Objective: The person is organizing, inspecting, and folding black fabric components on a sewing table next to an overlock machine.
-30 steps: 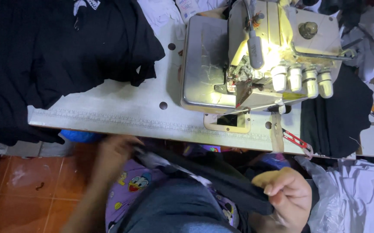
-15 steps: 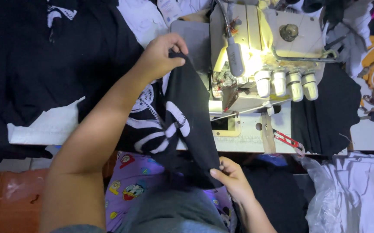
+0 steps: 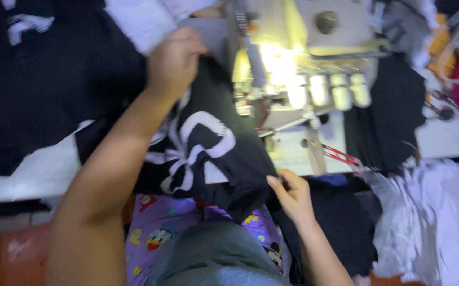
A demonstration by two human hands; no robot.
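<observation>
Black garment piece w/ white print [image 3: 203,159] lies draped over the front edge of the sewing table [image 3: 33,180], centre of frame, running from just left of the overlock machine [image 3: 303,69] down toward the person's lap.

Left hand [image 3: 174,61], upper centre, is closed in a fist-like grip on the top edge of the fabric, right beside the machine's lit needle area. Right hand [image 3: 293,196], lower centre-right, pinches the lower edge of the same piece btwn thumb and fingers; the fingertips are partly hidden by cloth.

To do this well, my read: keep the fabric taut but not stretched btwn the two grips, line the raw edge straight w/ the presser foot, and keep left-hand fingers clear of the needle. The frame is blurry, so seam alignment can't be judged.

Around: a pile of black cloth [image 3: 44,79] upper left, red-handled snips [image 3: 341,156] at the table edge right of centre, white fabric heap [image 3: 431,222] lower right.
</observation>
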